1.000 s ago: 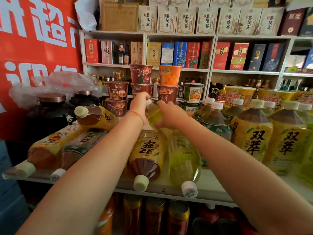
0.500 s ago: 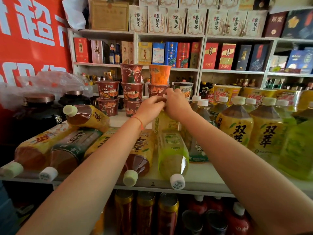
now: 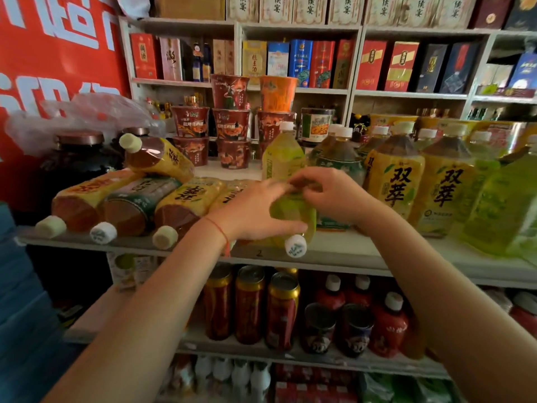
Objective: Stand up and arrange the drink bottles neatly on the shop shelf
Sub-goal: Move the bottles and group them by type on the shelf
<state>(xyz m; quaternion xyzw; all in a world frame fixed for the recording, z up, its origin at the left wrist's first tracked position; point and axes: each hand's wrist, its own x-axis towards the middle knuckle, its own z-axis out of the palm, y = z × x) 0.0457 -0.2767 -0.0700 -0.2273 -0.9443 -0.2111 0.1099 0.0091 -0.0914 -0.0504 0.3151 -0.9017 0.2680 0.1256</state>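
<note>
Green bottle lies on shelf — long axis front-to-back, cap toward aisle. Left hand and right hand both wrapped around it — fingers gripping.

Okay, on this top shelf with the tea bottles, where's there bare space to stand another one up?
Bare shelf shows behind the lying bottles, in front of the noodle cups. A strip along the front edge right of the right hand is free. The upright bottles at right are crowded.
</note>
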